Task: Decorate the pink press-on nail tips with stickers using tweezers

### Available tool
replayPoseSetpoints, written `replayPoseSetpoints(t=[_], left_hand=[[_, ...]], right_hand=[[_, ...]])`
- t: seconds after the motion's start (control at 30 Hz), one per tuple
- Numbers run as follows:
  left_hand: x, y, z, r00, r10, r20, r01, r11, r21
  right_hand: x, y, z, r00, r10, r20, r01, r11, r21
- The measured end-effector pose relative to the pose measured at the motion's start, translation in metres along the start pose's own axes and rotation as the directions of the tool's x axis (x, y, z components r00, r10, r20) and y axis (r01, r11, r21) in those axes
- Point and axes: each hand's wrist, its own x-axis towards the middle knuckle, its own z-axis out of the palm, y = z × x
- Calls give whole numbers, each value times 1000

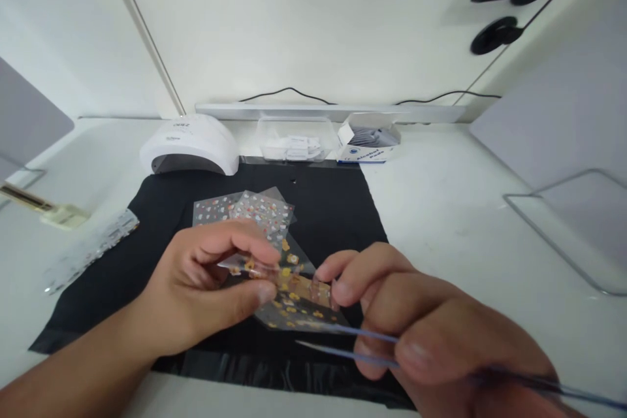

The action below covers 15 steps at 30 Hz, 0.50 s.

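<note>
My left hand [206, 281] pinches a clear sticker sheet [292, 297] between thumb and fingers. The sheet carries small yellow and orange figures and is raised and bent above the black mat [337, 209]. Against its right edge rest fingertips of my right hand [421, 313]. That same hand grips a thin pair of tweezers [350, 354], whose two tips stand apart and point left, close to the sheet's lower part. Beyond my left hand, more clear sticker sheets [262, 209] with white, red and orange prints lie overlapping on the mat.
Along the back stand a white nail lamp [191, 137], a clear plastic box [264, 134] with white packets, and an open alcohol pads box [362, 154]. At left are a pale bottle with a gold cap [63, 215] and a clear strip [98, 248]. A bent wire frame [543, 232] is at right.
</note>
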Motion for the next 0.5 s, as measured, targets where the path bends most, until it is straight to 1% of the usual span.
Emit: replayPoseSetpoints(t=[0.07,0.17,0.27,0.37,0.5], left_hand=[[0,-2,0,1000,9,13,-10,1000,20],[0,-4,1,999,13,51,-17,997,69],[-1,-4,0,990,63,123,-83,983,163],[-1,-1,-2,969,129,212,-175,961,216],[1,1,-2,951,114,286,-188,951,244]], right_hand=[[0,1,2,1000,-25,-1,25,999,-23],[-2,5,5,999,-22,23,23,1000,-20],[-4,9,3,997,-9,70,9,1000,1],[-5,10,0,996,-9,84,9,1000,5],[-6,12,1,993,-42,106,43,999,-12]])
